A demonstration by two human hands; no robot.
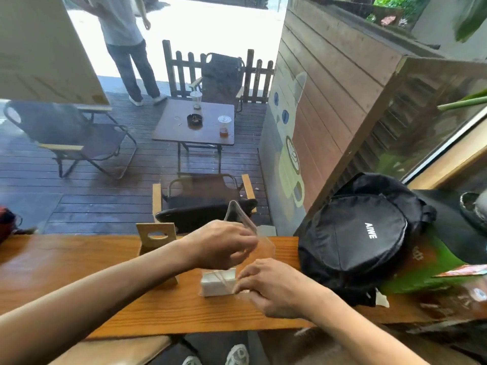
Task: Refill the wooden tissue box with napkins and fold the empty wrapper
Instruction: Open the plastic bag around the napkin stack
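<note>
We judge the main risk to be the white stack of paper napkins [218, 283] toppling or fanning out across the long orange-brown wooden counter [79, 262] if the clear plastic wrapper [243, 222] is tugged too sharply. It is still caught around the stack, so a hard pull could drag the napkins toward the black round bag [353, 241] or off the edge. The film could also tear instead of sliding free, which would make it awkward to fold afterwards.

Our left hand [224, 245] reaches in from the left with the forearm stretched across the counter; its fingers are curled and pinch the wrapper, whose loose end rises above the knuckles. Our right hand [274, 288] sits just right of the stack, touching it, with fingers bent down onto the wrapper's edge at the counter. Whether it pinches the film or only presses it flat, we cannot tell.

The light wooden tissue box [156, 237], with an oval slot in its face, stands behind the left forearm, near the stack but apart from it, and we judge it not yet refilled.
</note>
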